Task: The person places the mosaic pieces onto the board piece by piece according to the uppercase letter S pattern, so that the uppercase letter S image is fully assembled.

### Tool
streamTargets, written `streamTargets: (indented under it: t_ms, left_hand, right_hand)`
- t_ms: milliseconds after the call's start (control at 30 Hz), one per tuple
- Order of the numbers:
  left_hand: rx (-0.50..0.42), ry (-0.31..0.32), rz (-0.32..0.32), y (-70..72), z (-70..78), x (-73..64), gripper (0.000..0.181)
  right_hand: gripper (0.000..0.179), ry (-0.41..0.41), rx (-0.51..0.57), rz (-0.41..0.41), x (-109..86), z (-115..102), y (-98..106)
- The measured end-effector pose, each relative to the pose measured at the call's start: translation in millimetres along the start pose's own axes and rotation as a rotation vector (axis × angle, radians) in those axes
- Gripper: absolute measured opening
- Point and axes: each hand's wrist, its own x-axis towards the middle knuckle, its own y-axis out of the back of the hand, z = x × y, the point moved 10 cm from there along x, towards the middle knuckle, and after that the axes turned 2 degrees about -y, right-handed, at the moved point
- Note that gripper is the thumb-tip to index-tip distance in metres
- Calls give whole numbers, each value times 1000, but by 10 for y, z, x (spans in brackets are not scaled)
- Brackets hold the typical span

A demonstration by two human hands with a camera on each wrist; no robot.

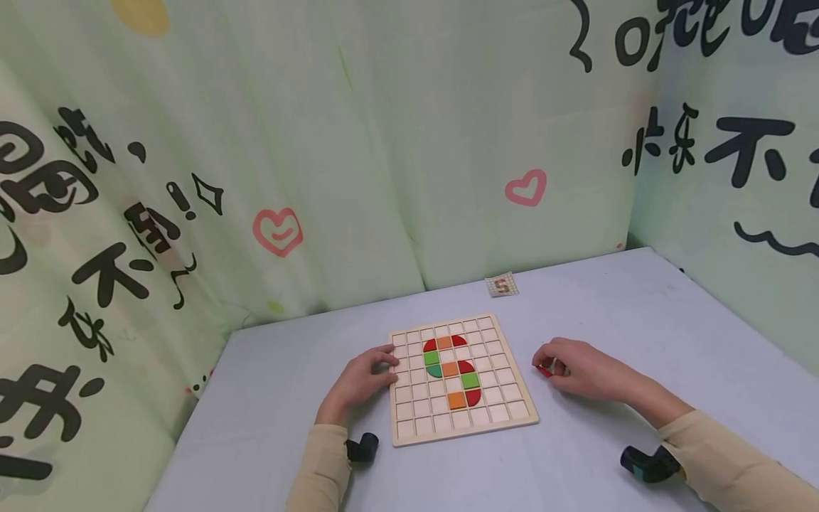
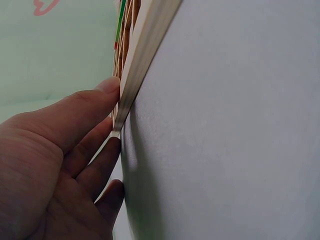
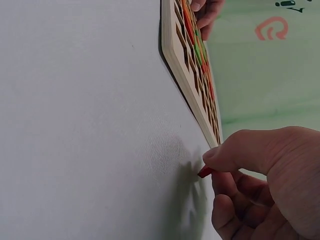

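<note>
A square wooden grid board [image 1: 409, 427] lies on the table, with red, orange and green pieces set in an S-like shape in its cells. My left hand [image 1: 361, 380] rests against the board's left edge; in the left wrist view its thumb [image 2: 95, 97] touches the rim, fingers loosely extended. Right of the board, my right hand [image 1: 585, 368] pinches a small red piece [image 3: 204, 171] between thumb and forefinger, just above the table. The piece's full outline is hidden by the fingers. The other right fingers curl toward the palm.
A small card [image 1: 502, 285] with an S-shaped pattern lies near the table's back edge. Pale green curtains [image 1: 384, 178] with black writing and pink hearts hang behind and beside the white table [image 1: 307, 355]. Each wrist carries a black camera.
</note>
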Motion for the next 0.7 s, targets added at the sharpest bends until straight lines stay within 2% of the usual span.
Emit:
streamTargets:
  t_ms: [400,600,700]
  left_hand:
    - [3,-6,1,0,13,-7,19]
    - [6,-9,0,-1,13,-10,19]
    - [5,-5,2,2,8,-8,19]
  right_hand:
    - [22,-21,10,-14,18,34,-47]
    - [24,-70,-10,-22,26,69,-74]
    - [25,-62,-11,-21,28,50,-80]
